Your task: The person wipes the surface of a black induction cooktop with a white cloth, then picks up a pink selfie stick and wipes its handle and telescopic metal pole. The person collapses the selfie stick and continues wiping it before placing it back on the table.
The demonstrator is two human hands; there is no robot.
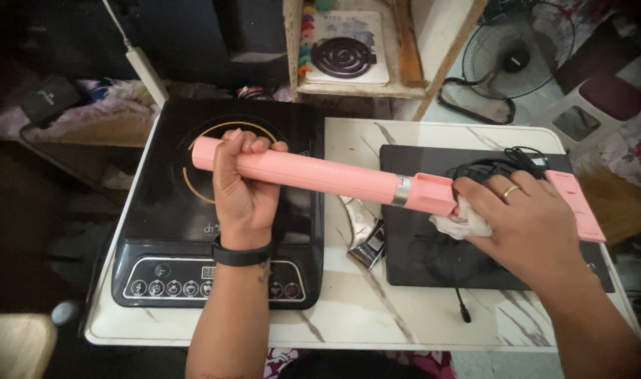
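A pink squeegee-like tool (320, 175) with a long tubular handle stretches across the centre of the frame, held level above the table (362, 309). The left hand (240, 182) has its grip clenched around the handle's end, over a black induction cooker (215, 210) at left. The right hand (527, 217) presses a crumpled white cloth (461, 221) against the tool's head, above a black laptop (433, 253) at right. A fan (517, 56) stands at upper right.

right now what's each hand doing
left hand: closed around the pink handle
right hand: holding a white cloth against the handle's end
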